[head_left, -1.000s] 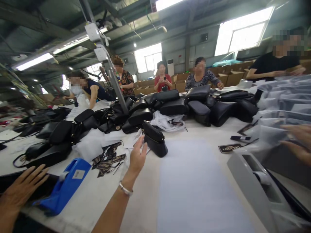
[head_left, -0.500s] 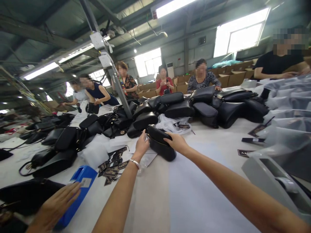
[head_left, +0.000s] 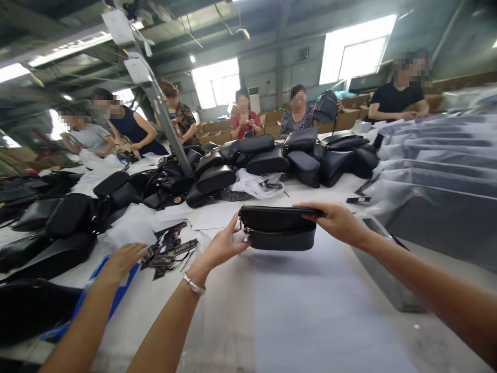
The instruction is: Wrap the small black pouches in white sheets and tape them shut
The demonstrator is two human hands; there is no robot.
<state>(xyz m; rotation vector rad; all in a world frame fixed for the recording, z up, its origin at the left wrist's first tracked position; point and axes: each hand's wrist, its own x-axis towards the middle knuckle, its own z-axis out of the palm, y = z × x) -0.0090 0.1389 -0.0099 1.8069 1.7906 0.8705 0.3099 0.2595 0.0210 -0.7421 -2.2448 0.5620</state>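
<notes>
A small black handbag (head_left: 281,228) with a gold zipper across its front is held up level over the table. My left hand (head_left: 225,243), with a silver bangle at the wrist, grips its left end, fingers partly hidden behind it. My right hand (head_left: 336,220) pinches the top right corner, thumb and fingers closed on it. Below the bag lies a pale sheet (head_left: 310,305) on the white table. Dark hang tags (head_left: 166,256) with cords are heaped left of my left hand.
A co-worker's hand (head_left: 124,259) reaches toward the tags above a blue holder (head_left: 116,300). Black bags (head_left: 217,178) are piled across the table before a metal post (head_left: 174,129). Plastic-wrapped bags (head_left: 446,207) line the right, beside a grey dispenser-like object (head_left: 392,274). Several people work beyond.
The handbag has turned from slanted to level, its front now facing me, and come up off the table. My right hand has moved right. The co-worker's hand has moved toward the tags.
</notes>
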